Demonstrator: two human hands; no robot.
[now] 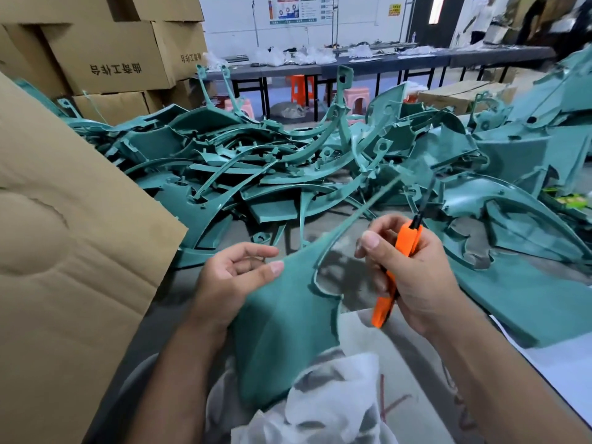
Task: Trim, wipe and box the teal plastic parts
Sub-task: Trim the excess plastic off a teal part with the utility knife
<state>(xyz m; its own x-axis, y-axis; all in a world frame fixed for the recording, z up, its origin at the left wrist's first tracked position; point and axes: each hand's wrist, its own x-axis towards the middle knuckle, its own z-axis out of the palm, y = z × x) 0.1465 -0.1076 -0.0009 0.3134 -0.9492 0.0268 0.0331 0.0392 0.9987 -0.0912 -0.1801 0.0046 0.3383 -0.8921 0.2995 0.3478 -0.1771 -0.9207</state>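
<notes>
One teal plastic part (pixel 282 322) in hand: a broad, thin moulded panel running up into a long narrow spike, held over the bench edge (pixel 400 363) in front of the person, its lower end resting against white wiping cloth (pixel 323 408).

Handling, by judgement: light, since one hand carries it; stiff across the wide body, but the thin spike likely flexes and could snap if levered. Smooth finish, probably slippery. Best held on the wide body near the upper edge, away from the cut-out rim where trimming is done.

Left hand (pixel 230 277): thumb pressed on the panel face and fingers behind its upper edge, pinching it.

Right hand (pixel 413 277): fingers curled round an orange trimming tool (pixel 397 267), its dark tip pointing up; index finger extended toward the part's inner rim. Tool tip is blurred; contact with the part cannot be told.

Pile of teal parts (pixel 288 168): many, tangled, heaped on the bench beyond the hands.

Large cardboard box (pixel 64 235): open flap at the left, just beside the left hand, likely the packing box.

Stacked cartons (pixel 112 56): far left, behind the pile.
</notes>
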